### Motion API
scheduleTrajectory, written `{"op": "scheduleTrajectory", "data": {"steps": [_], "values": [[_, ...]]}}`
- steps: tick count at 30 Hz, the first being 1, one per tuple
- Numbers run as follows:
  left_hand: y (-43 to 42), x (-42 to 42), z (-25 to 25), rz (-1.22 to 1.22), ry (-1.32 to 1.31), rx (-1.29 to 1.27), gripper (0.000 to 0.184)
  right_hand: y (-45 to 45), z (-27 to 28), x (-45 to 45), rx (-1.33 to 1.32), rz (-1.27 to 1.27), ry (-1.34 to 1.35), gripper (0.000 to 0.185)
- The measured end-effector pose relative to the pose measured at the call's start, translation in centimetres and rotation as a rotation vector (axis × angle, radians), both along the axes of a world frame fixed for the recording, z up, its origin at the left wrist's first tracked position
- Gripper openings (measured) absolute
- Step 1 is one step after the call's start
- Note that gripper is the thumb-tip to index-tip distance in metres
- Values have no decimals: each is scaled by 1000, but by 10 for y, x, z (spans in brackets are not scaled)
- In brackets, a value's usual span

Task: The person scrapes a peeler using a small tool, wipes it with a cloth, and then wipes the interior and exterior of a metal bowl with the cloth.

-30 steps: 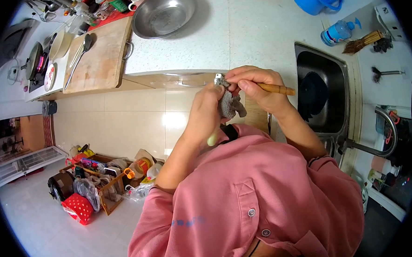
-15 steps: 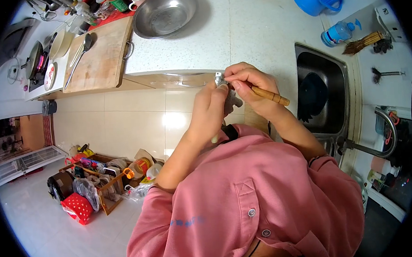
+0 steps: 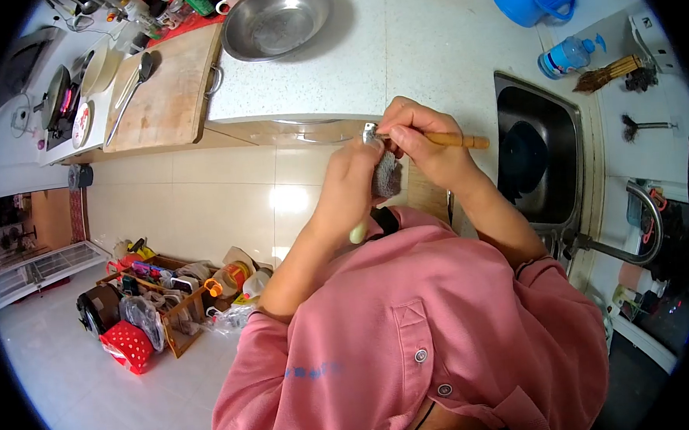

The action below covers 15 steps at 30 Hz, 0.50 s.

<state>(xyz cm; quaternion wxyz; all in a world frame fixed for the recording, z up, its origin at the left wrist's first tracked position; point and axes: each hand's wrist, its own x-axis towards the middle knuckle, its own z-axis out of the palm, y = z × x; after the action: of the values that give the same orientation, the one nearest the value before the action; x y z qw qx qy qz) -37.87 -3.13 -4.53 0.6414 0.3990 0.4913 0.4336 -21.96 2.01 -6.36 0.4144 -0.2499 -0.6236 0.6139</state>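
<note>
Your left hand (image 3: 347, 184) is clamped around a gray cloth (image 3: 387, 180), which pokes out on the right side of that grip. A shiny metal bit (image 3: 370, 131) sticks out at the far end and a pale green end (image 3: 358, 231) at the near end; your hand hides whether they join. Your right hand (image 3: 428, 137) pinches a brown wooden stick (image 3: 465, 141). Its fat end is right of that grip, and its thin end points left, near the metal bit. Both hands are by the worktop (image 3: 437, 47), left of the sink (image 3: 561, 102).
</note>
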Motion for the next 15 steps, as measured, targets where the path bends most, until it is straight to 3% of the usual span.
{"op": "scheduleTrajectory", "data": {"steps": [3, 6, 8, 10, 13, 15], "values": [[-1, -1, 0, -14, -61, -77, 35, -1, -2, 3, -237, 4, 144, 16], [-3, 2, 2, 17, -161, -122, 34, -6, 1, 7, -240, -36, 129, 15], [-2, 1, 5, 16, -232, -168, 33, -8, 5, 5, -92, -95, 32, 13], [-3, 1, 5, 39, -174, -128, 33, -10, 8, 1, 176, -182, -132, 10], [-3, 4, 8, 39, -81, -84, 33, -14, 10, -6, 363, -285, -173, 8], [-4, 6, 8, 49, -69, -69, 32, -14, 10, -5, 169, -240, -126, 9]]}}
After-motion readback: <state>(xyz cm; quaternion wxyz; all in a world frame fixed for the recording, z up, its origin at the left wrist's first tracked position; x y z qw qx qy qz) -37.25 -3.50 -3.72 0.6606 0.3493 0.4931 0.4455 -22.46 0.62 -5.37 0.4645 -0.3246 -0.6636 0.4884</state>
